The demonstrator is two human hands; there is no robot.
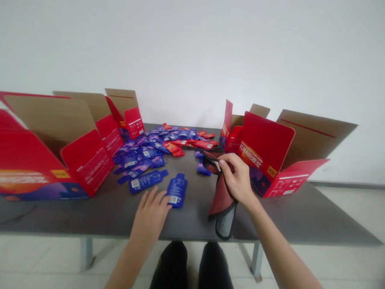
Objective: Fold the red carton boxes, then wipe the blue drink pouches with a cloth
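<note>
My left hand [150,214] reaches over the table with its fingers spread and holds nothing. Its fingertips are at the lower left edge of a flat blue spouted pouch [177,190]; whether they touch it I cannot tell. A second blue pouch [148,181] lies just beyond those fingers. On the right, my right hand [237,176] is closed on a reddish-brown fabric piece [221,197] with black edging and a grey flap hanging below. Partly behind that piece lie a few more blue pouches [203,168].
A heap of blue and red pouches [156,146] covers the back middle of the dark table [192,226]. Open red cartons with raised flaps stand at the left [87,160] and right [267,160]. A white wall [192,60] rises behind.
</note>
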